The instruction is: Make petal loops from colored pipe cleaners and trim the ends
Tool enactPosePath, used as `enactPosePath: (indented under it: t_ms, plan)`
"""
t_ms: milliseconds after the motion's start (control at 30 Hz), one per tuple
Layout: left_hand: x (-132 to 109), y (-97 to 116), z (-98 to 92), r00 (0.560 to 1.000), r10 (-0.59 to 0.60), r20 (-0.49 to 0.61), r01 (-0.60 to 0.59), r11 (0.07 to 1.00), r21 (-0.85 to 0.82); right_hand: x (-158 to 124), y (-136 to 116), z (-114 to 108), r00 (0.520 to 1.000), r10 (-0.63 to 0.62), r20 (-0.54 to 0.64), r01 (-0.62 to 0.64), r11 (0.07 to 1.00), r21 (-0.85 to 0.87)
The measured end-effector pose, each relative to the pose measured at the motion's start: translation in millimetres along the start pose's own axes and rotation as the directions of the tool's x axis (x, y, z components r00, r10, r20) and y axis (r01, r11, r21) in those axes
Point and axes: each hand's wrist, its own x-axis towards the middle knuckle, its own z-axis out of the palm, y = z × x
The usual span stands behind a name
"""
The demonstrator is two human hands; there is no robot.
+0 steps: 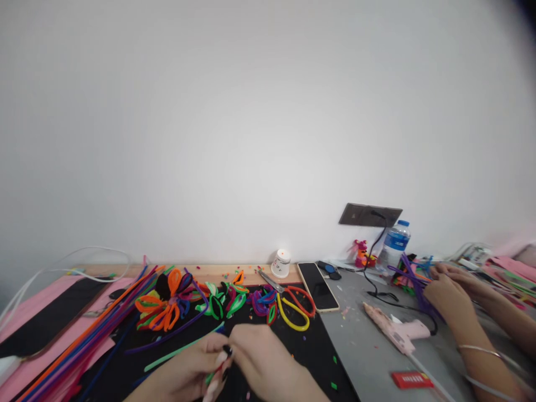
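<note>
My left hand [192, 362] and my right hand [268, 357] meet low in the view, over the black mat [318, 363]. Their fingers are closed together around a small piece of pipe cleaner [209, 377], of which only a green bit shows; the rest is hidden by the fingers. Just beyond my left hand lies a light green pipe cleaner [170, 355]. Past my hands are orange looped pipe-cleaner petals [170, 315], green and white loops [215, 304], and purple and blue loops [263, 301]. Scissors [293, 310] with yellow and red handles lie beyond my right hand.
Long pipe cleaners [92, 335] lie left, beside a dark phone [54, 318]. A paper cup [281, 263], another phone [319, 287], a corded pink glue gun [396, 329], a red box [412, 380] and a water bottle [394, 245] stand or lie rightward. Another person's hands [450, 287] work at right.
</note>
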Motion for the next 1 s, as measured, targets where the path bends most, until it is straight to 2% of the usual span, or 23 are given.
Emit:
enactPosePath:
  t_ms: [67,100,200,267,400,600,767,833,1000]
  plan:
    - [3.9,4.8,3.6,0.988,0.075,-0.131,-0.071,0.997,0.035,2.3,20.5,-11.9,0.991,0.105,-0.079,-0.105,0.994,0.004]
    - [6.0,7.0,4.7,0.974,0.109,-0.197,-0.097,0.993,0.072,2.4,33.2,-18.5,0.970,0.190,-0.149,-0.192,0.981,0.005]
    - [12.4,10.7,3.6,0.925,0.194,-0.328,-0.136,0.972,0.192,-3.2,73.8,-33.6,0.833,0.432,-0.347,-0.482,0.873,-0.071]
    - [16.4,10.9,0.5,0.898,0.249,-0.364,-0.161,0.954,0.253,-9.7,95.3,-35.7,0.777,0.472,-0.417,-0.571,0.807,-0.151]
    - [20.5,9.4,-3.2,0.887,0.299,-0.352,-0.174,0.922,0.345,-16.7,111.2,-26.3,0.739,0.578,-0.345,-0.670,0.683,-0.291]
    - [18.1,7.5,-1.3,0.896,0.279,-0.346,-0.134,0.912,0.389,-12.6,105.8,-20.7,0.694,0.624,-0.359,-0.720,0.608,-0.335]
    - [19.1,5.0,-4.3,0.893,0.302,-0.334,-0.121,0.875,0.468,-10.8,110.7,-28.0,0.589,0.707,-0.390,-0.806,0.552,-0.215]
    - [18.9,5.7,-3.3,0.878,0.333,-0.344,-0.132,0.858,0.496,-8.5,110.6,-29.6,0.595,0.700,-0.395,-0.790,0.600,-0.129]
    - [15.5,9.5,0.6,0.806,0.425,-0.413,-0.171,0.834,0.524,0.1,93.9,-21.6,0.741,0.566,-0.362,-0.582,0.810,0.073]
